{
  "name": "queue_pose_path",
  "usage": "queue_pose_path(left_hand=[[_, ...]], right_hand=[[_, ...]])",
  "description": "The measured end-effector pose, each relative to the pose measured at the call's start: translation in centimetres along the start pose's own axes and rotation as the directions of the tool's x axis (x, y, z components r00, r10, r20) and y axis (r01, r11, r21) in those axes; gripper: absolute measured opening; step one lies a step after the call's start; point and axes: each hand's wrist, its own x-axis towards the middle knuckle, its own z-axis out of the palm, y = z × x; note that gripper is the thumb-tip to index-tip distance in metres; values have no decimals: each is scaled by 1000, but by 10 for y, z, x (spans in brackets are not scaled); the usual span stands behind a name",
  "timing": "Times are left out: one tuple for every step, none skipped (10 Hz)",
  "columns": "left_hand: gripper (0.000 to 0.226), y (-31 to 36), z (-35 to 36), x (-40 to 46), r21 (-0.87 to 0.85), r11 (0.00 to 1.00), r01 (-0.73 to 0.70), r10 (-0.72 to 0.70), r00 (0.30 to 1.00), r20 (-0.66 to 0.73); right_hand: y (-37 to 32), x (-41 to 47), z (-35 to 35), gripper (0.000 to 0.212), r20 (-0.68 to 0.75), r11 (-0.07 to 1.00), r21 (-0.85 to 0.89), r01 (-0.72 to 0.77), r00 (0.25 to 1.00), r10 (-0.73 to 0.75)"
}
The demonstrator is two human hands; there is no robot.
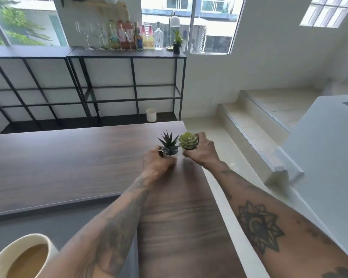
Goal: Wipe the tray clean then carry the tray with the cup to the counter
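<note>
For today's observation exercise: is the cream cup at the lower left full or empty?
Partly full. The cream cup holds a light brown liquid, its surface visible below the rim with bare inner wall above it.

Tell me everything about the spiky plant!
The spiky plant is small, with dark, pointed leaves fanning up like a star. It sits upright in a little white pot with dark soil or pebbles on top. The left hand wraps around the pot at the wooden table's far right corner. Right beside it is a round green plant, held by the right hand.
</note>
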Motion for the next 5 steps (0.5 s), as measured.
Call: queue_pose_path(left_hand=[[48,-9,7,-1,1,1000,-10,10,998,-55],[45,-6,7,-1,12,1000,0,0,998,-56],[42,-9,9,-1,30,999,-18,18,1000,-23],[55,-13,2,-11,67,997,-40,38,999,25],[75,-12,-8,-16,57,996,-67,64,997,39]], right_hand=[[12,-6,10,58,4,999,27,-42,999,42],[11,-7,11,61,-6,998,40,-48,999,49],[14,-6,10,64,4,997,57,-60,998,60],[12,-15,11,83,73,998,18,-53,996,52],[11,-19,-4,107,136,996,56,-66,989,58]])
